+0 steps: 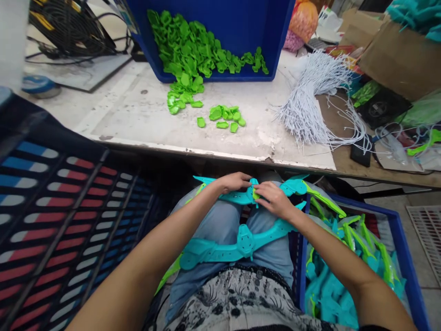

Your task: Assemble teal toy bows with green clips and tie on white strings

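**user1:** Where's everything sitting here?

**user2:** The teal bow piece (241,196) lies across the knees, just under centre toward 6 o'clock. The left hand (234,182) has its fingers curled down over it. The right hand (274,200) has its fingertips pinched together on a small green clip (255,194), pressed against the bow's middle. A second teal bow (237,243) lies lower on the lap.

**user1:** Anything sketchy?

**user2:** Imo the clip's tiny and the bow is only propped on the legs. A crooked push could pop it loose, and it'd fall between the knees. The second bow could slide off too if a leg shifts. Spares are far off: loose green pieces (223,115) on the table (144,119) by the blue bin (241,23) at 12 o'clock. The white cords (310,101) are at 2 and the blue crate (403,248) at 4.
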Motion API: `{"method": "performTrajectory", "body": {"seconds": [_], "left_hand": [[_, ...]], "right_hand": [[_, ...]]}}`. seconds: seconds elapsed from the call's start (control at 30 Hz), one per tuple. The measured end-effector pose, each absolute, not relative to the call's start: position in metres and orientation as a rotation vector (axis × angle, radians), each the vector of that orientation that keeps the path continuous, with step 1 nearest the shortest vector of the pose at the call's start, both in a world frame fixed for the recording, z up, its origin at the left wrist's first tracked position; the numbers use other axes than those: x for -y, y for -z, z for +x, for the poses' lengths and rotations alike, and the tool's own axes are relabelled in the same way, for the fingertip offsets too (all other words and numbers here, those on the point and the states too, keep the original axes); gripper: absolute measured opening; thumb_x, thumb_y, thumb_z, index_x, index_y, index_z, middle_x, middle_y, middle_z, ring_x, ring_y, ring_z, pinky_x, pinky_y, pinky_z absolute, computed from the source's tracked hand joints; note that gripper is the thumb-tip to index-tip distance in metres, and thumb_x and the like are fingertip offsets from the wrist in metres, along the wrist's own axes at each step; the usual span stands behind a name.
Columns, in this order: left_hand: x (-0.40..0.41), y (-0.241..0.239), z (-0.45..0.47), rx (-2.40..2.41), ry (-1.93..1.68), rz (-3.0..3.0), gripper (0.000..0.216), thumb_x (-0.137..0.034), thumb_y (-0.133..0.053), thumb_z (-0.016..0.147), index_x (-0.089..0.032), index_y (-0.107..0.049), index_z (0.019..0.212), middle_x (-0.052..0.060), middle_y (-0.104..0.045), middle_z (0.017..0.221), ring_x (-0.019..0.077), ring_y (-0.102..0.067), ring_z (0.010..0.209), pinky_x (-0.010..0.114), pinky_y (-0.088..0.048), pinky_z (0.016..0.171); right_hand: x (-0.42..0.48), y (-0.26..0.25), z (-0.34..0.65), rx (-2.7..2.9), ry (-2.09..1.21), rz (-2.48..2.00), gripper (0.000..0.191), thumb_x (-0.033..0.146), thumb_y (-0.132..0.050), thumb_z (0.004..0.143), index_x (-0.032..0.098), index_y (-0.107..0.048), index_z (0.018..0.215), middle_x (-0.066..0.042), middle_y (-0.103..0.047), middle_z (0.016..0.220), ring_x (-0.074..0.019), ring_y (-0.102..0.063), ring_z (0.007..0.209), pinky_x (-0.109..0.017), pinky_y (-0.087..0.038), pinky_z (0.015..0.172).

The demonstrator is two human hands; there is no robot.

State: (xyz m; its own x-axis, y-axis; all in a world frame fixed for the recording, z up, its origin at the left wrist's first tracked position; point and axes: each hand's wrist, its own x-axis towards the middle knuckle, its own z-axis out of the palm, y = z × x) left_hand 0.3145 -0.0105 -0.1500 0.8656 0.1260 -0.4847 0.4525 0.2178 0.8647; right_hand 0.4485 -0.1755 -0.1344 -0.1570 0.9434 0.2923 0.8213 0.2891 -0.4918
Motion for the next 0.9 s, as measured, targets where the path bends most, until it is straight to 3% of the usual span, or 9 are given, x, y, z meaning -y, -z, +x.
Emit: {"method": "performTrajectory", "body": {"seconds": [0.17, 0.43, 0.63, 0.7, 0.83, 0.9], "left_hand": [[0.011, 0.157, 0.314, -0.537, 0.220, 1.359, 0.040, -0.044, -0.070, 0.067, -0.013, -0.065, 0.091, -0.003, -0.056, 0.067, 0.0106, -0.044, 0.062, 0.024, -0.032, 0.059], [0.008, 0.155, 0.311, -0.432, 0.245, 1.391, 0.046, -0.047, -0.072, 0.065, -0.014, -0.063, 0.096, -0.001, -0.058, 0.078, 0.0112, -0.047, 0.069, 0.023, -0.035, 0.062], [0.015, 0.159, 0.313, -0.510, 0.180, 1.473, 0.053, -0.054, -0.072, 0.063, -0.013, -0.059, 0.094, -0.004, -0.047, 0.066, 0.0099, -0.041, 0.060, 0.023, -0.030, 0.054], [0.019, 0.161, 0.315, -0.565, 0.151, 1.472, 0.054, -0.052, -0.072, 0.064, -0.013, -0.058, 0.098, -0.005, -0.047, 0.065, 0.0102, -0.042, 0.060, 0.022, -0.031, 0.053], [0.025, 0.162, 0.316, -0.599, 0.098, 1.534, 0.045, -0.041, -0.067, 0.069, -0.012, -0.058, 0.101, -0.004, -0.051, 0.068, 0.0111, -0.046, 0.062, 0.022, -0.034, 0.054], [0.025, 0.162, 0.318, -0.607, 0.067, 1.607, 0.039, -0.036, -0.065, 0.072, -0.011, -0.060, 0.101, -0.003, -0.053, 0.069, 0.0121, -0.049, 0.065, 0.022, -0.037, 0.056]], "right_hand": [[0.169, 0.155, 0.444, 1.901, -0.231, -1.591, 0.021, 0.030, -0.057, 0.091, 0.020, -0.071, 0.102, -0.009, -0.071, 0.113, -0.0241, -0.059, 0.104, -0.045, -0.052, 0.091], [0.168, 0.159, 0.446, 1.765, -0.375, -1.593, 0.019, 0.027, -0.062, 0.088, 0.022, -0.071, 0.104, -0.007, -0.070, 0.115, -0.0231, -0.061, 0.113, -0.043, -0.053, 0.096], [0.169, 0.159, 0.445, 1.605, -0.511, -1.645, 0.015, 0.032, -0.064, 0.086, 0.023, -0.070, 0.097, -0.007, -0.069, 0.116, -0.0226, -0.060, 0.115, -0.041, -0.049, 0.100], [0.168, 0.158, 0.444, 1.507, -0.518, -1.767, 0.025, 0.036, -0.067, 0.083, 0.022, -0.067, 0.103, -0.009, -0.066, 0.119, -0.0225, -0.064, 0.106, -0.039, -0.052, 0.092], [0.163, 0.153, 0.443, 1.573, -0.560, -2.134, 0.067, 0.043, -0.071, 0.078, 0.020, -0.047, 0.136, -0.011, -0.067, 0.111, -0.0255, -0.063, 0.098, -0.039, -0.049, 0.082], [0.161, 0.150, 0.442, 1.724, -0.521, -2.290, 0.068, 0.046, -0.064, 0.084, 0.020, -0.041, 0.142, -0.012, -0.069, 0.108, -0.0292, -0.059, 0.103, -0.042, -0.043, 0.086]]}}
